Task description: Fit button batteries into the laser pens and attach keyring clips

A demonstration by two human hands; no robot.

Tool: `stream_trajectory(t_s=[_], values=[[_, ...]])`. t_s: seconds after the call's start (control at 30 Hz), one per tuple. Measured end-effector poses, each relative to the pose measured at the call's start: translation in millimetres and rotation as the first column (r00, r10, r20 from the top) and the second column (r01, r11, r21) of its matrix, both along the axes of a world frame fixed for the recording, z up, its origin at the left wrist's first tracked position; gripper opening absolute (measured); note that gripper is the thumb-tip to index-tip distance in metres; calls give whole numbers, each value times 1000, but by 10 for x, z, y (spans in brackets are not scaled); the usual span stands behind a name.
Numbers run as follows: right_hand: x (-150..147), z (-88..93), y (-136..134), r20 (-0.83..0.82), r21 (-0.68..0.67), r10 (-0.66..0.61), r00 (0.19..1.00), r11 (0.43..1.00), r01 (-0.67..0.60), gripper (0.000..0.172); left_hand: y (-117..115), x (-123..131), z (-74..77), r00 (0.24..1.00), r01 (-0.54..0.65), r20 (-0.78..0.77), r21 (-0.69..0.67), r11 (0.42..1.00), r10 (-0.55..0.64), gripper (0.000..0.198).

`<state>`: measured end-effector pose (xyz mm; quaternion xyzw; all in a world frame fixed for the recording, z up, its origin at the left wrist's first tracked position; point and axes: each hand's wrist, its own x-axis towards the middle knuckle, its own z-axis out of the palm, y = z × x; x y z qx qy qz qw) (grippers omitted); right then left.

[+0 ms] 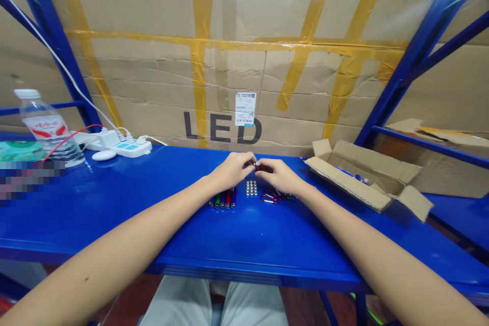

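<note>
My left hand (233, 169) and my right hand (278, 175) meet over the blue shelf top (153, 214), both pinched on one small dark red cylindrical item (259, 166) held between their fingertips. Just below the hands lies a row of several small coloured tubes (223, 198), green, purple, red and dark. To their right sits a tight cluster of several small silver button cells (251, 188). Under my right hand lie red and coloured carabiner clips (272, 197), partly hidden by it.
An open cardboard box (367, 175) with blue items inside lies at the right. At the left stand a water bottle (48, 127), a white power strip (128, 148) with plugs and a white oval object (104, 155). A taped cardboard sheet marked LED (229, 71) closes the back.
</note>
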<state>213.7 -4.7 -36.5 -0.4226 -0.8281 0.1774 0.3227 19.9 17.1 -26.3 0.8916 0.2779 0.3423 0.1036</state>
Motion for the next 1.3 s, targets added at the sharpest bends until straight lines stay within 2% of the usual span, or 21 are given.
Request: stream_trajectory(t_s=[0.2, 0.4, 0.73, 0.97, 1.3], values=[[22, 12, 5, 127, 87, -52, 991, 995, 41, 15, -6, -34, 37, 998, -57, -19, 136, 989, 60, 17], [33, 0, 9, 189, 135, -53, 981, 990, 28, 16, -42, -6, 50, 988, 32, -156, 171, 985, -5, 24], [11, 0, 4, 83, 97, -8, 997, 995, 0, 15, -59, -6, 22, 995, 86, -73, 225, 970, -71, 20], [28, -15, 29, 23, 98, 22, 999, 995, -25, 14, -81, -30, 39, 996, 89, -44, 162, 983, -83, 19], [10, 7, 17, -18, 46, -24, 1000, 999, 24, 13, -67, -47, -1, 994, 113, -40, 352, 929, -105, 15]])
